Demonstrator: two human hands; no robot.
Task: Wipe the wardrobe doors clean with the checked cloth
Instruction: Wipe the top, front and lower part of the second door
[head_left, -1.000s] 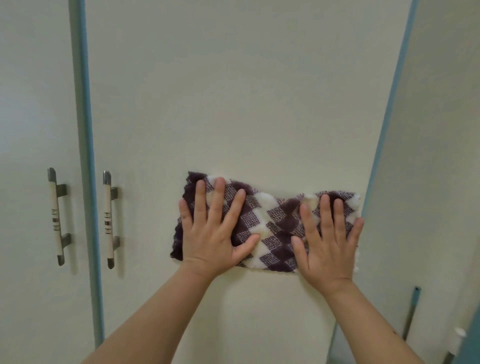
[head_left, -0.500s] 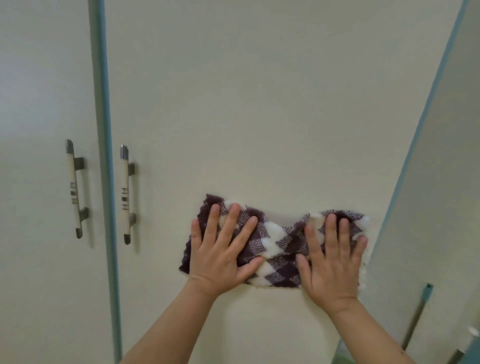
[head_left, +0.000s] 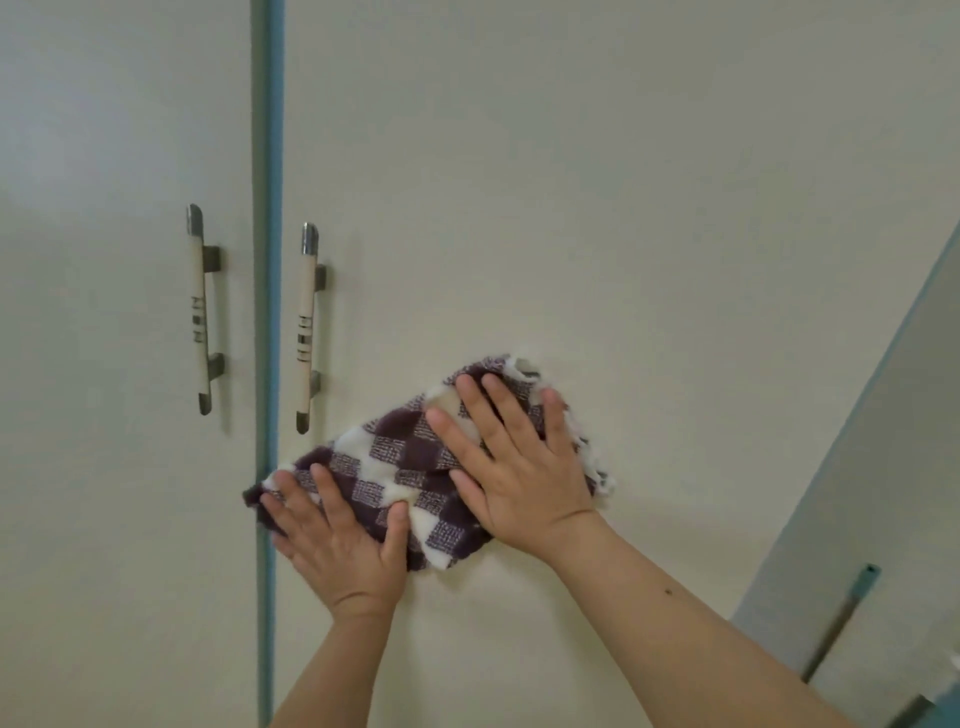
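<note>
A purple and white checked cloth (head_left: 400, 462) lies flat against the cream wardrobe door (head_left: 571, 208), slanting up to the right. My left hand (head_left: 337, 540) presses its lower left end with fingers spread, close to the blue strip between the doors. My right hand (head_left: 519, 467) presses the upper right end, palm flat, fingers spread. The cloth's lower left corner reaches the strip. A second cream door (head_left: 104, 260) stands to the left.
Two upright bar handles (head_left: 200, 312) (head_left: 307, 327) flank the blue edge strip (head_left: 267, 260). At the right, another pale panel (head_left: 883, 467) with a blue edge angles away, and a thin metal rod (head_left: 841, 618) leans on it.
Both hands and the cloth have slid left across the door toward the handles. The cloth has turned from level to slanted, with the left hand lower. The view has shifted too.
</note>
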